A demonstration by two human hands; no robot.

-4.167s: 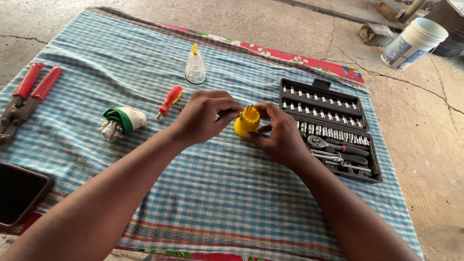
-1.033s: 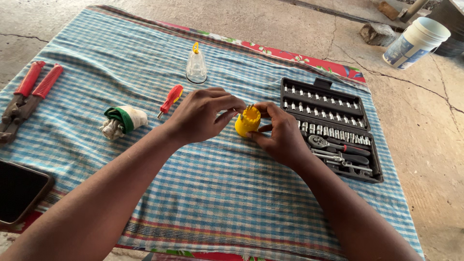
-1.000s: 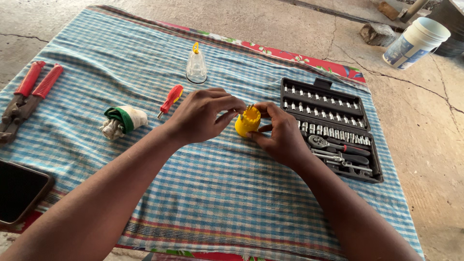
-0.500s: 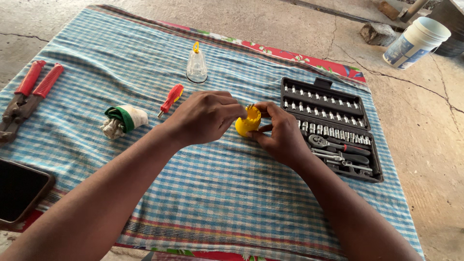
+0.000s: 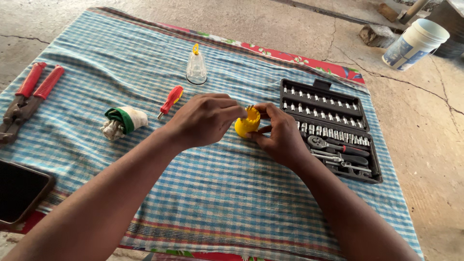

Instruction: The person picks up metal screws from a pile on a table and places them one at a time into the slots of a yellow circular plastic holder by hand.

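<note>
Your right hand curls around the yellow holder, thumb below and fingers on its far side, grasping it just above the cloth. Your left hand is nearly closed, its fingertips pinched at the holder's notched top, where one metal bit sticks up; whether the fingers grip the bit itself you cannot tell from here. The holder sits between your two hands, near the middle of the cloth.

Just right of your right hand lies one open black socket case, its rows of sockets too small to count. Left of your left hand lie one red screwdriver and one rolled glove. Beyond stands one clear cap. At the far left edge lie one pair of red-handled pliers and one dark phone. One white bucket stands on the concrete floor, well apart.
</note>
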